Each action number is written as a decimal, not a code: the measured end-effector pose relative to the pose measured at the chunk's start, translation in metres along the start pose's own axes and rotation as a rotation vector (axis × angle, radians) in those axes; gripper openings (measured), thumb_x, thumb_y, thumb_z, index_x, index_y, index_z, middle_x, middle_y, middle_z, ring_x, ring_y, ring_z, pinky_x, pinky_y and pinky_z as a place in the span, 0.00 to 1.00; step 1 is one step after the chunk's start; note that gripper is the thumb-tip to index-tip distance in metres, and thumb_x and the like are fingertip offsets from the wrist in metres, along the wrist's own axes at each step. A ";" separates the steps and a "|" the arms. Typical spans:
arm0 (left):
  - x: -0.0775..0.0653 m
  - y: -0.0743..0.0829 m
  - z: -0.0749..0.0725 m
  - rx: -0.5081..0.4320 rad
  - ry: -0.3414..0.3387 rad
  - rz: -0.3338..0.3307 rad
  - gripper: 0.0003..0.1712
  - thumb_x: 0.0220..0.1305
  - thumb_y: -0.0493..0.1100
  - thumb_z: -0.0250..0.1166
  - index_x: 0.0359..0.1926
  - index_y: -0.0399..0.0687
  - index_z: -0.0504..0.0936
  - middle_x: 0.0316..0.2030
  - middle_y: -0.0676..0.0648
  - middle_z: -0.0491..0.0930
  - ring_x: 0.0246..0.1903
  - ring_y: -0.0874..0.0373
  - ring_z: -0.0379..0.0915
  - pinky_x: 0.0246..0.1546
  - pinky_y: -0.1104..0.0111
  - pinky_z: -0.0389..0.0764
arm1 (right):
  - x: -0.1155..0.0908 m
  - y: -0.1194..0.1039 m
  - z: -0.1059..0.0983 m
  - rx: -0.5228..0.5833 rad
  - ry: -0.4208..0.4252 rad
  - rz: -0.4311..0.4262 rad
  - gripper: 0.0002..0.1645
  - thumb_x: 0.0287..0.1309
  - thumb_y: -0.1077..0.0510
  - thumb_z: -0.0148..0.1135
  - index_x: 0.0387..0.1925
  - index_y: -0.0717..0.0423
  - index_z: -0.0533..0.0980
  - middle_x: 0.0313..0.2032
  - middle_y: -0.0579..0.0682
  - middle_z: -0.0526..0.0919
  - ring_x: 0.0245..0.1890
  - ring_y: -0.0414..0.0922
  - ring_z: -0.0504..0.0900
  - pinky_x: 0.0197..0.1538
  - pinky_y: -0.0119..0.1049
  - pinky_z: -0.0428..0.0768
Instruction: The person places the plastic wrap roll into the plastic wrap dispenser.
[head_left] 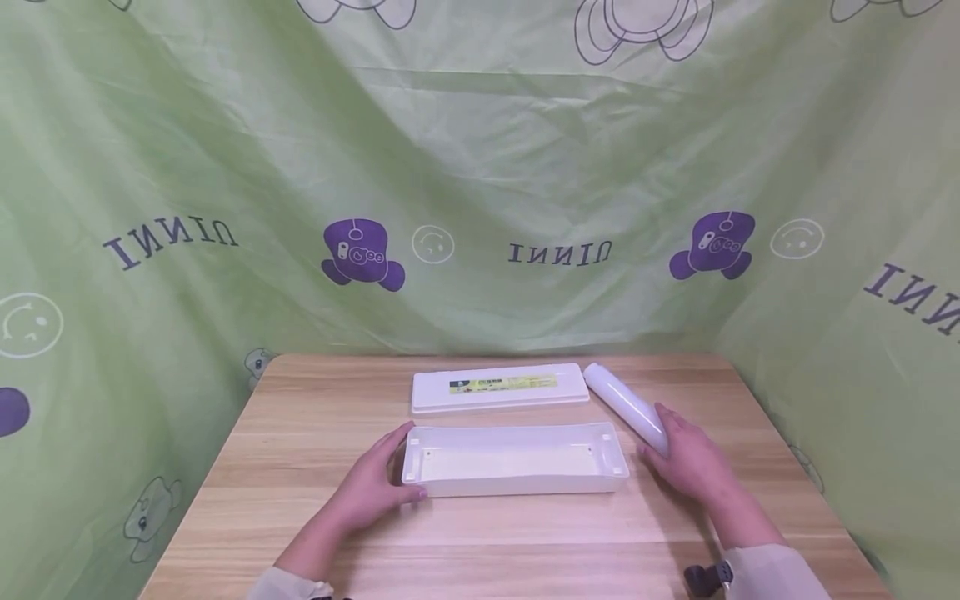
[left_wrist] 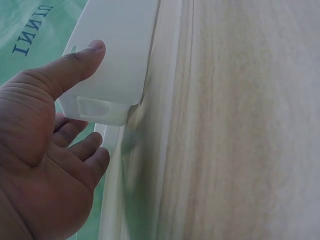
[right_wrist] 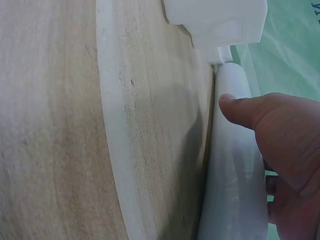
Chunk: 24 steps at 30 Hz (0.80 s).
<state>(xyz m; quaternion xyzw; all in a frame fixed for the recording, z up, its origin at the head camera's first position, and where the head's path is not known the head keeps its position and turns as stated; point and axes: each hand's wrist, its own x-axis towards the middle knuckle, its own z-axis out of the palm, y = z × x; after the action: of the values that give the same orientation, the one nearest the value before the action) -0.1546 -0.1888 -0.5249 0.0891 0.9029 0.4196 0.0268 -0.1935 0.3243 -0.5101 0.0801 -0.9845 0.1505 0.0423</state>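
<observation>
A green cloth [head_left: 480, 167] with purple cartoon shapes hangs behind and beside one wooden table [head_left: 495, 533]. On the table there are three white things: one open box [head_left: 514, 458], one flat lid [head_left: 498, 388] and one roll [head_left: 626, 407]. The box lies across the middle of the table, closer to the near edge than the lid. The lid lies just behind it, closer to the far edge. The roll lies tilted near the right edge, with its far end just beside the right end of the lid. The head view shows all three things and both hands together; each wrist view shows only one hand up close. The left hand [head_left: 375, 487] is at the left end of the box. In the left wrist view its thumb [left_wrist: 75, 67] lies along the box [left_wrist: 112, 55] and its fingers [left_wrist: 82, 150] curl loosely below, so it cups the end. The right hand [head_left: 690, 462] holds the near end of the roll. In the right wrist view its thumb [right_wrist: 250, 110] presses on the roll [right_wrist: 232, 170] and its fingers [right_wrist: 272, 187] wrap behind.
</observation>
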 end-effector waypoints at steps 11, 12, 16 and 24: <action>0.000 -0.001 0.002 -0.007 0.009 -0.002 0.64 0.37 0.59 0.82 0.75 0.63 0.58 0.72 0.49 0.61 0.70 0.47 0.55 0.70 0.48 0.56 | 0.003 0.005 0.002 0.033 0.002 0.039 0.46 0.63 0.48 0.63 0.71 0.68 0.56 0.57 0.76 0.71 0.54 0.72 0.72 0.55 0.68 0.70; 0.000 -0.002 0.002 -0.009 0.008 -0.003 0.64 0.37 0.59 0.82 0.75 0.63 0.58 0.72 0.49 0.61 0.70 0.47 0.55 0.70 0.48 0.56 | 0.003 0.006 0.003 0.036 0.008 0.038 0.45 0.63 0.48 0.63 0.71 0.69 0.57 0.57 0.76 0.72 0.54 0.72 0.72 0.55 0.68 0.70; 0.000 -0.002 0.001 -0.013 0.004 -0.004 0.64 0.37 0.60 0.82 0.75 0.63 0.58 0.71 0.50 0.61 0.71 0.47 0.55 0.70 0.48 0.55 | 0.003 0.008 0.003 0.053 0.031 0.028 0.42 0.63 0.49 0.63 0.69 0.69 0.61 0.55 0.75 0.73 0.53 0.72 0.73 0.55 0.68 0.71; 0.000 -0.001 0.001 -0.017 -0.001 -0.014 0.64 0.37 0.61 0.82 0.75 0.63 0.58 0.72 0.49 0.61 0.71 0.47 0.54 0.70 0.48 0.55 | 0.004 0.008 0.003 0.055 0.047 0.029 0.40 0.63 0.50 0.64 0.68 0.68 0.63 0.56 0.74 0.74 0.53 0.72 0.74 0.55 0.67 0.71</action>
<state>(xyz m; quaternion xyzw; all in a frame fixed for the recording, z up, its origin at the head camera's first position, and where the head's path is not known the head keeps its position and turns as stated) -0.1548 -0.1888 -0.5263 0.0828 0.8998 0.4272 0.0308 -0.1990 0.3298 -0.5150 0.0631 -0.9797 0.1802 0.0611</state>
